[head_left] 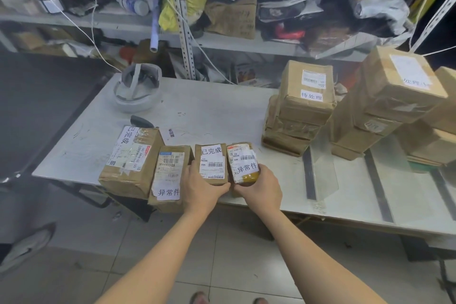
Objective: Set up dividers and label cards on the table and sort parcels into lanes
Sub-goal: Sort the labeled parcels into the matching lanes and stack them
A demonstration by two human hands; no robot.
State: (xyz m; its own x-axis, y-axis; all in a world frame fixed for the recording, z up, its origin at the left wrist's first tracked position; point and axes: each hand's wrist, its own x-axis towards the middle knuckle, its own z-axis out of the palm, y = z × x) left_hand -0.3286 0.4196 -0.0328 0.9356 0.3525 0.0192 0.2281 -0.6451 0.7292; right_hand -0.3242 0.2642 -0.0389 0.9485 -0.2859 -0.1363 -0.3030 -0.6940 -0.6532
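Brown-paper parcels line the near edge of a white table, two of them overhanging it. A person's left hand grips a small parcel labelled 已完成, while the right hand clasps its neighbour, marked 异常件. Left of these sit a parcel also tagged 异常件 and a larger box reading 已完成. To the right a clear divider stands between dark tape strips. Beyond, bare tabletop stays open mid-table; a stack labelled 待处理 rises near cluttered shelving.
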